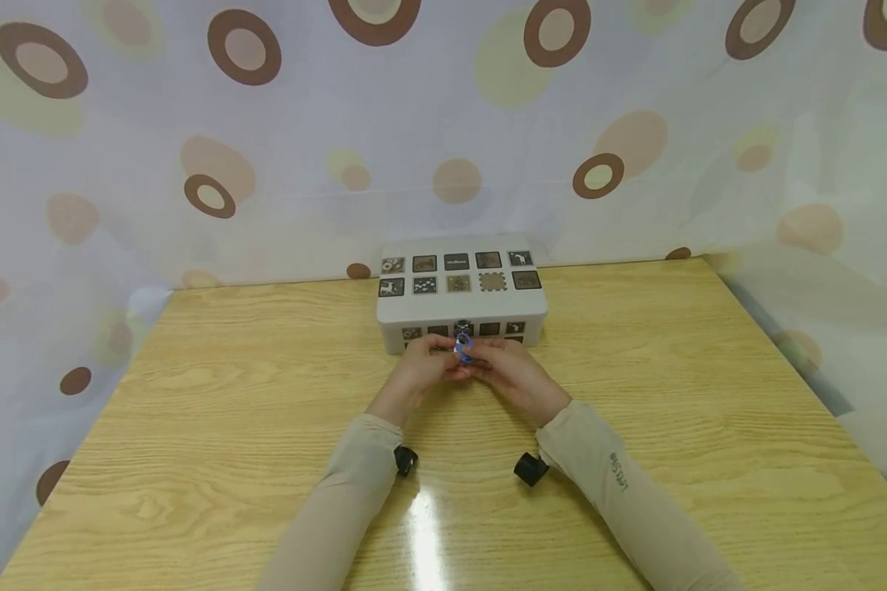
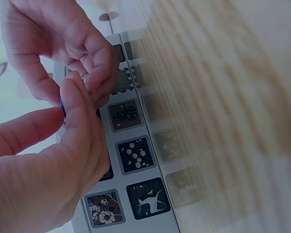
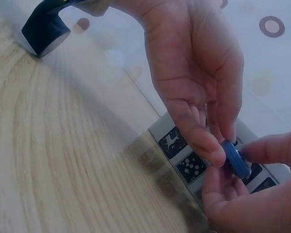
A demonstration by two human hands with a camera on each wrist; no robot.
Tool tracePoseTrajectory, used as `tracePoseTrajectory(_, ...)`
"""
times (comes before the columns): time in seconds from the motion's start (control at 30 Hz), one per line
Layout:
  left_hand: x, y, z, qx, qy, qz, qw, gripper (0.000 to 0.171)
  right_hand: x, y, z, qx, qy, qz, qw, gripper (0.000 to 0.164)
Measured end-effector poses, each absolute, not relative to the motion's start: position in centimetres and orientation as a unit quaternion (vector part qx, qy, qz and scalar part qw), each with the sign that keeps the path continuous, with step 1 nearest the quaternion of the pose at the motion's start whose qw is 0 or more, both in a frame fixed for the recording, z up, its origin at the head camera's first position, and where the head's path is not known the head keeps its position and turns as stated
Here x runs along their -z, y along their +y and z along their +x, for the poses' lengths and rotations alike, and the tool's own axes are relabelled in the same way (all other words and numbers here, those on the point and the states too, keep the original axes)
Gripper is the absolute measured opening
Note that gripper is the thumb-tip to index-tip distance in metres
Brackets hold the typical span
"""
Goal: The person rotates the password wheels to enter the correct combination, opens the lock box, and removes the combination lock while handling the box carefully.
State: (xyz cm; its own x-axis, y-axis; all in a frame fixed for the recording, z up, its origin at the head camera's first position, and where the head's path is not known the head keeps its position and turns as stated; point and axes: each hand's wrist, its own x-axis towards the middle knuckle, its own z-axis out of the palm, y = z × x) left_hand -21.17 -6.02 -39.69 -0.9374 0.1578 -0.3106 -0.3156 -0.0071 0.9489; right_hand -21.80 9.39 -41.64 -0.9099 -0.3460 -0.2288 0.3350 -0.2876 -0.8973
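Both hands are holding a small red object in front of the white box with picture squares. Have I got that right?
Not quite: the small object is blue, not red, as the right wrist view shows. The left hand and right hand do hold it in front of the white box with picture squares.

From my head the scene is bright, white glare streaking the tabletop between my sleeves; my wrist views are dimmer and hazy, the tabletop blurred in the left one
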Motion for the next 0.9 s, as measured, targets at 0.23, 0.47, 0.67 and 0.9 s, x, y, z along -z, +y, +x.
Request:
tracePoseTrajectory(0.23,39.60,-6.03,-21.17,-0.708,0.684,-0.064,0.166,0.030,41.46,9.36,-21.99,0.799,0.558,0.005,0.224,0.031)
tracePoseTrajectory(0.47,39.53,-5.98,-21.09,-0.710,0.681,-0.064,0.166,0.030,41.79,9.00,-22.08,0.783,0.585,-0.009,0.210,0.031)
tracePoseTrajectory(0.67,39.59,-5.96,-21.19,-0.714,0.678,-0.061,0.166,0.031,41.75,8.78,-21.89,0.787,0.588,-0.014,0.185,0.032)
tracePoseTrajectory(0.9,39.46,-5.98,-21.06,-0.711,0.679,-0.058,0.172,0.031,41.89,8.89,-21.89,0.793,0.580,-0.016,0.185,0.026)
